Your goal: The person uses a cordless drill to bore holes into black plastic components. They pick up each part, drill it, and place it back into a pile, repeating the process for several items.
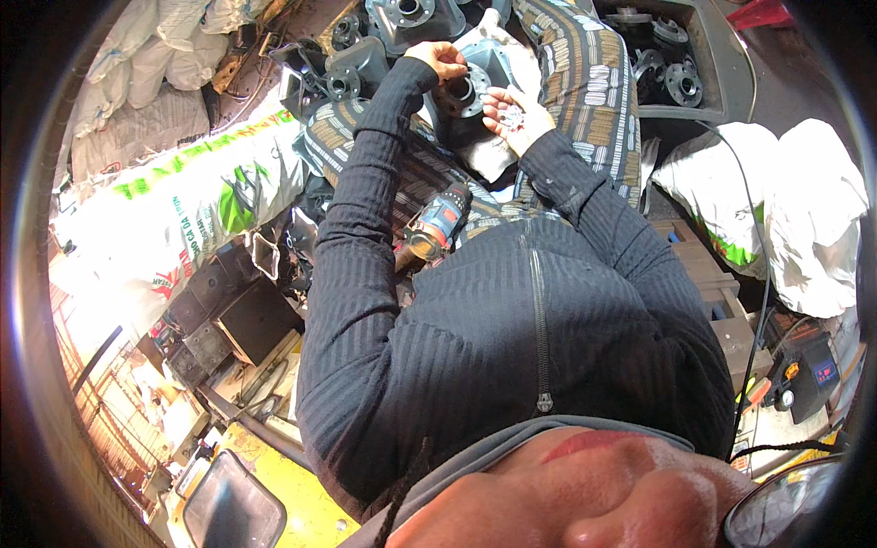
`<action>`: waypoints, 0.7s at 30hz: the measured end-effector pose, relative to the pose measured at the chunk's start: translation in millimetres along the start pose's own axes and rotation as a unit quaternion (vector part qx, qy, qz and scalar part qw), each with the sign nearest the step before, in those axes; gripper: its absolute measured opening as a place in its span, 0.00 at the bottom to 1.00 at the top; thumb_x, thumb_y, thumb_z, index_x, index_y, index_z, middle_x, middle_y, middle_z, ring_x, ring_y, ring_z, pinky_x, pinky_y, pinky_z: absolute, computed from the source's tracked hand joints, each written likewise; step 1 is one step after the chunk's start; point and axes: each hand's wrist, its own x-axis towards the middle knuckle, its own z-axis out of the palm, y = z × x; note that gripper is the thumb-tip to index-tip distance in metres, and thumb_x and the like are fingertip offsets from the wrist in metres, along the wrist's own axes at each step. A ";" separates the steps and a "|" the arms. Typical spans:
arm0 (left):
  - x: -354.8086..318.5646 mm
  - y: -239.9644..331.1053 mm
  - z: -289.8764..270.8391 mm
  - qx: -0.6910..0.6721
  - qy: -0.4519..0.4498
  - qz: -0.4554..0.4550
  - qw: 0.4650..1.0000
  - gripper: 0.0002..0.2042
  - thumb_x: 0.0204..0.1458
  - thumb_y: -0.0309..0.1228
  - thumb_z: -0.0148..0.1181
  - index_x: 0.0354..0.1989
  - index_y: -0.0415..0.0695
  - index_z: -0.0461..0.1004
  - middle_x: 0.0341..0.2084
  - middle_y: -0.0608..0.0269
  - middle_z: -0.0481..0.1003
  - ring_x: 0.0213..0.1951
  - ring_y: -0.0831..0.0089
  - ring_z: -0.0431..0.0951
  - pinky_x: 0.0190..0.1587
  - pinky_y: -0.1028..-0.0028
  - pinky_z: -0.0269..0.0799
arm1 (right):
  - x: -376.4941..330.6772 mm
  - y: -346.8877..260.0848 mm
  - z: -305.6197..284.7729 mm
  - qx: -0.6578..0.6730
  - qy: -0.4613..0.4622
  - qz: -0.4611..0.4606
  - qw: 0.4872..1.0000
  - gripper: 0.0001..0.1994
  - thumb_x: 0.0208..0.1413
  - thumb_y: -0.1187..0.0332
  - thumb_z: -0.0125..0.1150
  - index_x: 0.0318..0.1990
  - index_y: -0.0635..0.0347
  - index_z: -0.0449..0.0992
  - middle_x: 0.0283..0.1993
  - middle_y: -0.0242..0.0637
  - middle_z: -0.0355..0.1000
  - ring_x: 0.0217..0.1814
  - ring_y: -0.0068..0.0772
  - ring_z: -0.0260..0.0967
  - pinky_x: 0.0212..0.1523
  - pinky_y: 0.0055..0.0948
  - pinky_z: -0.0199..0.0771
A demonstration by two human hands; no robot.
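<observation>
**Hands fitting small hardware to a grey casting**

A cordless driver [438,222] rests unused in the lap. Beyond it, the right hand [513,116] lies palm-up and open, cupping what may be small fasteners. Farthest, the left hand [440,60] pinches at the flanged grey casting [468,91]; assembly looks unfinished.

You've got a cordless drill [438,222] lying in your lap on the striped cloth [585,91] — more grey flanged castings [671,78] sit in a bin top right. White sacks [804,210] are piled on your right, a green-printed sack [196,196] on your left.
</observation>
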 end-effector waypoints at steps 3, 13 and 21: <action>4.0 -3.8 -1.6 0.008 -0.023 -0.011 1.000 0.09 0.44 0.32 0.63 0.33 0.45 0.74 0.24 0.71 0.76 0.22 0.83 0.72 0.24 0.81 0.68 | 1.1 0.2 -3.0 0.011 -0.012 0.005 1.000 0.13 0.56 0.65 0.48 0.39 0.67 0.71 0.33 0.41 0.72 0.32 0.32 0.71 0.33 0.32 0.75; 41.6 -55.2 -5.4 0.200 0.099 0.219 0.950 0.16 0.34 0.43 0.63 0.24 0.44 0.71 0.18 0.56 0.74 0.21 0.63 0.75 0.24 0.64 0.69 | 8.2 7.3 -4.6 -0.055 -0.053 -0.050 0.996 0.17 0.56 0.55 0.47 0.37 0.62 0.70 0.28 0.41 0.70 0.26 0.36 0.69 0.27 0.34 0.74; 8.2 -35.3 -5.8 -0.206 -0.031 0.009 0.978 0.07 0.46 0.33 0.62 0.27 0.43 0.74 0.18 0.72 0.72 0.19 0.84 0.70 0.18 0.81 0.65 | 18.3 4.7 -1.4 -0.053 0.010 -0.025 0.998 0.15 0.59 0.59 0.44 0.36 0.62 0.71 0.26 0.33 0.71 0.25 0.28 0.70 0.27 0.27 0.74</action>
